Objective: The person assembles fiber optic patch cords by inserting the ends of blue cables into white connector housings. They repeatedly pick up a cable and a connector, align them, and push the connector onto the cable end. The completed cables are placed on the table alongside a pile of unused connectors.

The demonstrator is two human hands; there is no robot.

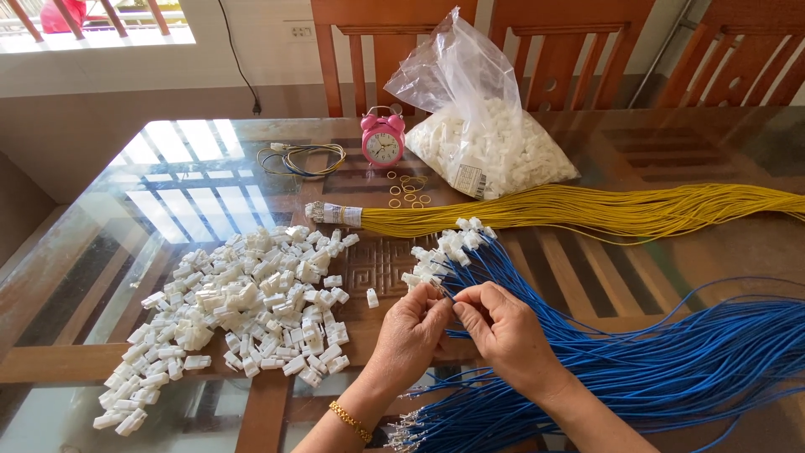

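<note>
I see the glass-topped table (168,180) first. Blue wire bundle (671,361) fans across its right side, yellow wire bundle (587,210) behind it. White connector pile (243,310) sits left. My left hand (411,331) and right hand (503,331) meet fingertip to fingertip, both pinched closed on one blue wire end.

Blue wires (637,361): large loose bundle fanned across the tabletop's right side, several ends already capped with white connectors (449,252). One wire end pinched between both hands. White connector (372,298): single piece lying apart, upright.
</note>
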